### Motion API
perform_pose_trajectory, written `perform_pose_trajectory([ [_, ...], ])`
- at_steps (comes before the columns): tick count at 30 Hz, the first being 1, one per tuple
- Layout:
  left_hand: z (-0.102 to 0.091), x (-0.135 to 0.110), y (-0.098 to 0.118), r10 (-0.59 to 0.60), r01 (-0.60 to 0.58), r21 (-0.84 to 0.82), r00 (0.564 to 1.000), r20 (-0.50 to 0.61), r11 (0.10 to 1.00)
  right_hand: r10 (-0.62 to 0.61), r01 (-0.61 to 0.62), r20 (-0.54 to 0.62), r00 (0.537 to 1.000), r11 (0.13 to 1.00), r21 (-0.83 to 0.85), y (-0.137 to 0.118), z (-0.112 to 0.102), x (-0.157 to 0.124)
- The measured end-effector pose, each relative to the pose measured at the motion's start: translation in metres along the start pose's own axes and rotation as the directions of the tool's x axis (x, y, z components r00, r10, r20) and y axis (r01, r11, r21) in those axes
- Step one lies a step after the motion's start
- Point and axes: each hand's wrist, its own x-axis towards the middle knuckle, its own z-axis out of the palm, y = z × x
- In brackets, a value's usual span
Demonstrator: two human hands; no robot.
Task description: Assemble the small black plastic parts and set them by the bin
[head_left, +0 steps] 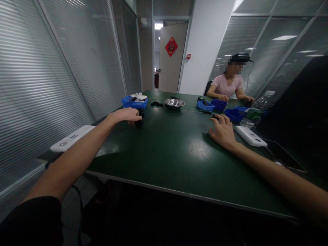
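My left hand [130, 115] reaches far over the dark green table [169, 150] and closes on a small black object [139, 118] standing just in front of a blue bin [134, 102] of white and dark parts. On the right, my right hand [223, 131] lies on the tabletop with fingers spread. Its fingertips touch a small dark piece [214, 117] near another blue bin [236, 114].
A metal bowl [174, 103] sits mid-table beyond black bits [156, 104]. Two more blue bins [205, 106] stand before a seated person in pink [229, 85]. White devices [72, 138] [250, 135] lie at each side, with a water bottle [257, 109] at right. Glass walls flank the table.
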Motion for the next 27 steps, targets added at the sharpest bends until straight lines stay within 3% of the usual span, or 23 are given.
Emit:
perform_pose_trajectory([
  [2, 0.017, -0.008, 0.033, 0.178, -0.183, -0.08, 0.982, -0.06, 0.98, -0.079, 0.08, -0.015, 0.997, 0.99, 0.114, -0.02, -0.003, 0.0],
  [4, 0.038, -0.02, 0.07, 0.35, -0.366, -0.205, 0.93, -0.111, 0.908, -0.2, 0.2, -0.029, 0.979, 0.936, 0.289, -0.046, -0.011, -0.003],
  [7, 0.067, -0.044, 0.119, 0.509, -0.532, -0.365, 0.845, -0.164, 0.764, -0.403, 0.313, 0.032, 0.915, 0.756, 0.574, -0.087, -0.027, -0.013],
  [9, 0.08, -0.058, 0.139, 0.59, -0.614, -0.426, 0.781, -0.206, 0.664, -0.487, 0.364, 0.022, 0.873, 0.682, 0.635, -0.106, -0.039, -0.019],
  [12, 0.089, -0.069, 0.146, 0.638, -0.654, -0.452, 0.74, -0.213, 0.607, -0.526, 0.399, -0.01, 0.85, 0.632, 0.665, -0.117, -0.05, -0.025],
  [16, 0.092, -0.066, 0.138, 0.686, -0.703, -0.449, 0.689, -0.234, 0.552, -0.533, 0.39, -0.028, 0.846, 0.581, 0.714, -0.116, -0.053, -0.025],
  [27, 0.1, -0.055, 0.137, 0.718, -0.678, -0.578, 0.663, -0.213, 0.455, -0.53, 0.375, -0.01, 0.848, 0.586, 0.719, -0.121, -0.059, -0.025],
])
